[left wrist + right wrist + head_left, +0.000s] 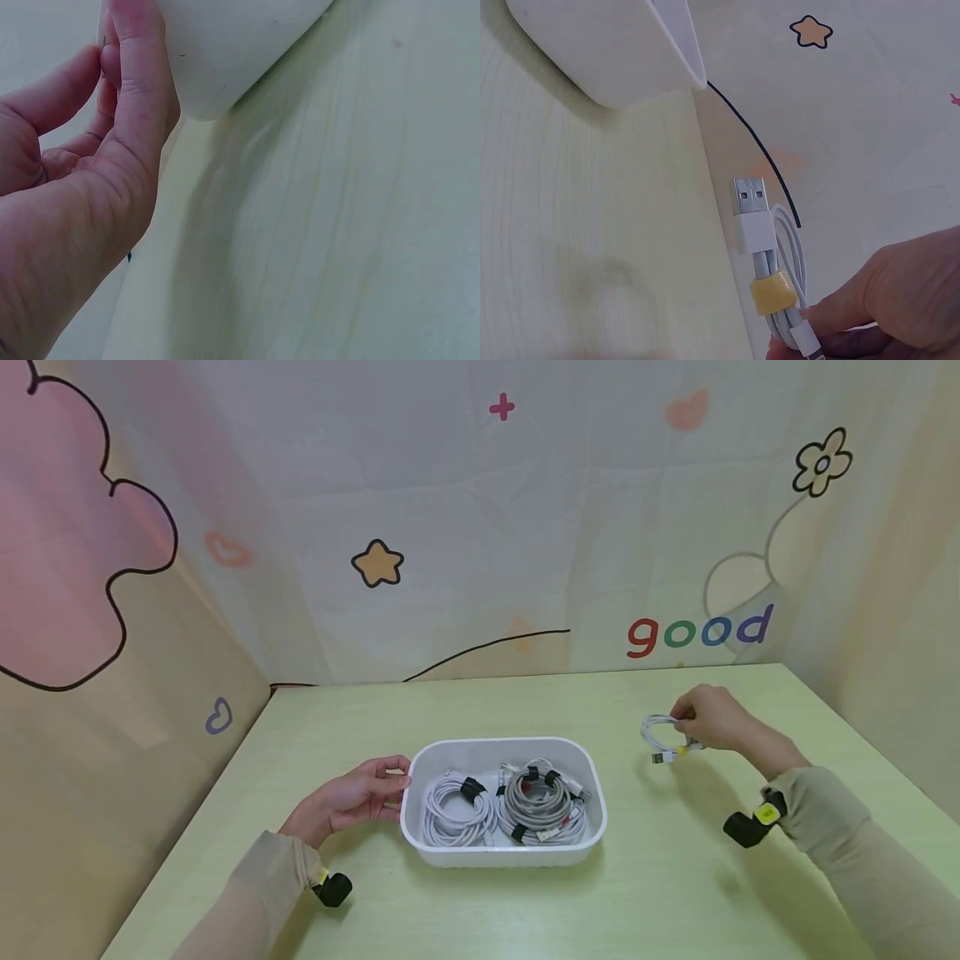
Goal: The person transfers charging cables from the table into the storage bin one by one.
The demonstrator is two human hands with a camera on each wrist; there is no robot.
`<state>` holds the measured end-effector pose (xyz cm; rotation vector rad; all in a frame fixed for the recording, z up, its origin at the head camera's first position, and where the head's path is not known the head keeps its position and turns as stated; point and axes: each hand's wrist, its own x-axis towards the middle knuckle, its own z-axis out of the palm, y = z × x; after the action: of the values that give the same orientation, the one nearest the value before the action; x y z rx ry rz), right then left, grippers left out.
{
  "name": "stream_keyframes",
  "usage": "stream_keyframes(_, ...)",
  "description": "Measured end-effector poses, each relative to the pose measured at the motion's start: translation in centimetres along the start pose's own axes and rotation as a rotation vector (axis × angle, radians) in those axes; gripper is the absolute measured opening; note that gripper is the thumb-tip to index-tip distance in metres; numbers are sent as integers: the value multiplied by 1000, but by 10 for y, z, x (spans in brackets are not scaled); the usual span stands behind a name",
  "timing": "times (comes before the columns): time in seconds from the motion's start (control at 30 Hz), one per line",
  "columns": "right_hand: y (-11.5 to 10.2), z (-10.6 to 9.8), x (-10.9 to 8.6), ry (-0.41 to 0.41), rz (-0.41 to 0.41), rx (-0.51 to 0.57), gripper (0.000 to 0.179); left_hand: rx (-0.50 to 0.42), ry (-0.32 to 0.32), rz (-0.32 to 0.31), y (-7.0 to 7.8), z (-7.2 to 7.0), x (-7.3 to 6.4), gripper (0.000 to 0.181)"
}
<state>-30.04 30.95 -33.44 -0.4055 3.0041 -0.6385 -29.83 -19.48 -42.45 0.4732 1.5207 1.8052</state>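
Note:
A white plastic bin [504, 857] stands on the table, holding coiled white cables [457, 835] on its left side and a grey coil [536, 810] over white ones on its right. Black straps bind several of these coils. My left hand [363, 793] holds the bin's left end, its fingers against the wall; the bin's interior is hidden in the left wrist view. Off to the bin's right and above the table, my right hand [712, 718] pinches a small coiled white USB cable [660, 743]. A yellow strap [773, 292] wraps this cable, and its metal USB plug [750, 196] points away from the fingers.
The pale green table [510, 910] extends around the bin. Behind it hangs a printed curtain [465, 527] with a star, hearts and the word "good". More printed curtain closes off the left and right sides. Both wrists carry small black cameras.

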Motion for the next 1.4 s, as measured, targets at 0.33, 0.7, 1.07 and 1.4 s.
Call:
stream_keyframes(0.33,-19,1,4,-5,-38,8,17,0,-5,7,1,1,0,10)
stream_keyframes(0.7,-47,6,5,13,-82,5,14,-2,-16,16,-1,1,-1,11)
stream_keyframes(1.07,-73,12,9,8,-134,22,11,-11,-14,12,-2,1,-1,12)
stream_keyframes(1.4,-97,24,15,-27,-168,58,10,-7,-13,15,-1,1,-2,12)
